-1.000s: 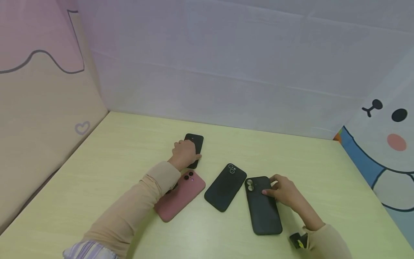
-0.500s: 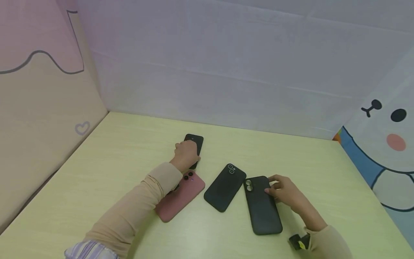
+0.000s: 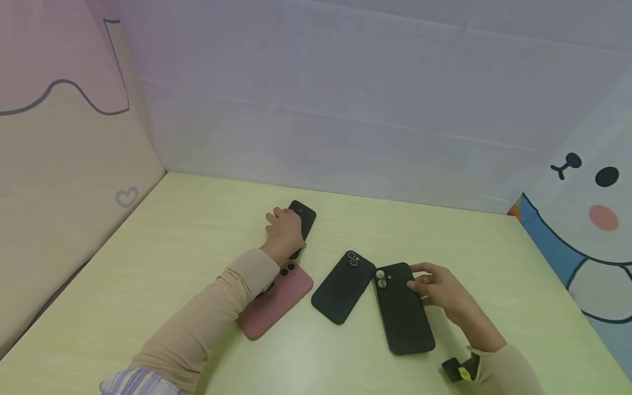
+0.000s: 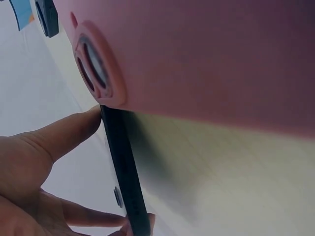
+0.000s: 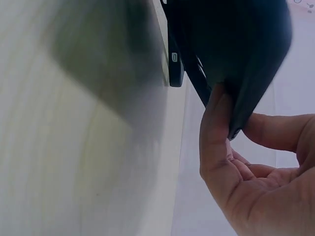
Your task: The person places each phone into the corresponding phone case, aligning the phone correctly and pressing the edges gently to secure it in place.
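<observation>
My left hand grips a black phone at the back of the table. In the left wrist view, thumb and fingertips hold this phone by opposite ends of its edge. My right hand pinches a black phone case with round camera cutouts by its right edge. The right wrist view shows the fingers under the case, the thumb on its other face, and a shadow on the table below. Between the hands lies another black phone, its two camera rings facing up.
A pink phone lies partly under my left sleeve, and its camera corner fills much of the left wrist view. The pale wooden table ends at a whitish cloth wall. Printed cloth stands at both sides.
The case has risen and tilted a little in my right hand, its lower end shifting right. My left hand has turned the black phone slightly, its top end swinging right.
</observation>
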Demonstrator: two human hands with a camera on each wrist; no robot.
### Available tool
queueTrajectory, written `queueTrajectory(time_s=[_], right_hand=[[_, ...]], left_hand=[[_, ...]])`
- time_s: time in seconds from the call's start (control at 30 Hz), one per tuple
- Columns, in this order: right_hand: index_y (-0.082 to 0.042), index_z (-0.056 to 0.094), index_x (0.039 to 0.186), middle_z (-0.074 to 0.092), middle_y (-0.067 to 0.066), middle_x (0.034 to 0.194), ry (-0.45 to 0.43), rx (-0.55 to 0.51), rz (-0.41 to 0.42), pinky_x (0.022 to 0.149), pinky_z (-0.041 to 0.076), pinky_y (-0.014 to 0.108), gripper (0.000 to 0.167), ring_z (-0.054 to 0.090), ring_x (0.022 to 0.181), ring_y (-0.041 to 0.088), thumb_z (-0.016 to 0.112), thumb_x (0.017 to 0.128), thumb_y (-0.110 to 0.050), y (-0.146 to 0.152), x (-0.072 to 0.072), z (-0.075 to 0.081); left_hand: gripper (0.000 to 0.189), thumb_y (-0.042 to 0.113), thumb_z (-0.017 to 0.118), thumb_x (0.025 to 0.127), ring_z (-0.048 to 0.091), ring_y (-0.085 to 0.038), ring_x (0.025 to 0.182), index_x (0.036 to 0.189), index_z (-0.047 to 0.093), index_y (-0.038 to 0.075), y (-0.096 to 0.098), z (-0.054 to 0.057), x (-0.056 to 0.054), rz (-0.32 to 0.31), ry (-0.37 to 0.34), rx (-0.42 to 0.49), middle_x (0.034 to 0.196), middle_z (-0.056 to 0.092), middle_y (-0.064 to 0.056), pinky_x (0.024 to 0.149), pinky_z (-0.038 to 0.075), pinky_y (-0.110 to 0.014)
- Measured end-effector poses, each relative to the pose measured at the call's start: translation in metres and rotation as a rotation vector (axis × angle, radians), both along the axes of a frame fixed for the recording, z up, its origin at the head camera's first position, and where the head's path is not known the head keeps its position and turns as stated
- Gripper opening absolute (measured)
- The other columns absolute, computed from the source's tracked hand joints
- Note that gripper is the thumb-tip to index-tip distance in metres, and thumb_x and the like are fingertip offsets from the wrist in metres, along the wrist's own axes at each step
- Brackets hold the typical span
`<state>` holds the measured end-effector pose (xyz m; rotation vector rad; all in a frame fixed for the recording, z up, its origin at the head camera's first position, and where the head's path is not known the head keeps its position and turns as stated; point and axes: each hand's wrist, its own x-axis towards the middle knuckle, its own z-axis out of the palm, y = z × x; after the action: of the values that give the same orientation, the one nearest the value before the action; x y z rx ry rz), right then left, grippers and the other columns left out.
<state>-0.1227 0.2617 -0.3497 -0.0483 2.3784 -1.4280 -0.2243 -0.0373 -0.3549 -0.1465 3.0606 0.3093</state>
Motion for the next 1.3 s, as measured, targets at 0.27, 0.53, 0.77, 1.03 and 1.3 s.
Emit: queueTrajectory(time_s=[0.27,0.53,0.77,1.03,1.3], right_hand=[[0.011,0.030,0.134,0.066,0.004,0.090,0.024,-0.057,-0.094,0.069,0.052,0.028,0.047,0.061,0.074,0.008,0.048,0.093,-0.005,-0.002,-0.004,0.002],[0.008,0.031,0.136,0.065,0.003,0.096,0.031,-0.078,-0.174,0.075,0.051,0.028,0.049,0.060,0.078,0.006,0.049,0.094,-0.010,-0.007,-0.007,0.005],[0.006,0.031,0.137,0.063,-0.008,0.084,0.053,-0.141,-0.233,0.072,0.051,0.025,0.050,0.059,0.073,0.004,0.050,0.093,-0.010,-0.013,-0.008,0.008],[0.005,0.034,0.135,0.061,-0.015,0.074,0.075,-0.211,-0.300,0.068,0.050,0.022,0.049,0.058,0.069,0.002,0.051,0.092,-0.006,-0.022,-0.012,0.011],[0.004,0.033,0.137,0.060,-0.013,0.076,0.081,-0.264,-0.332,0.068,0.049,0.021,0.051,0.057,0.072,0.001,0.053,0.091,-0.007,-0.030,-0.017,0.013]], left_hand=[[0.083,0.048,0.076,0.068,0.052,-0.030,0.101,0.120,0.050,-0.011,0.001,0.000,-0.001,-0.087,-0.010,-0.201,0.115,0.055,-0.023,0.091,0.038,-0.046],[0.075,0.046,0.077,0.067,0.049,-0.029,0.100,0.115,0.056,-0.007,-0.003,-0.001,0.000,-0.096,-0.027,-0.126,0.109,0.056,-0.020,0.090,0.040,-0.041],[0.056,0.030,0.076,0.074,0.052,-0.030,0.098,0.112,0.057,-0.007,-0.014,0.002,-0.002,-0.094,-0.028,0.066,0.104,0.058,-0.020,0.088,0.044,-0.042],[0.027,0.007,0.059,0.082,0.060,-0.027,0.081,0.104,0.054,-0.007,-0.032,0.010,-0.003,-0.040,-0.026,0.345,0.100,0.061,-0.020,0.066,0.052,-0.034],[0.038,0.010,0.052,0.090,0.035,-0.011,0.045,0.054,0.041,0.007,-0.042,0.009,-0.007,-0.026,0.013,0.494,0.048,0.036,0.001,0.043,0.030,-0.022]])
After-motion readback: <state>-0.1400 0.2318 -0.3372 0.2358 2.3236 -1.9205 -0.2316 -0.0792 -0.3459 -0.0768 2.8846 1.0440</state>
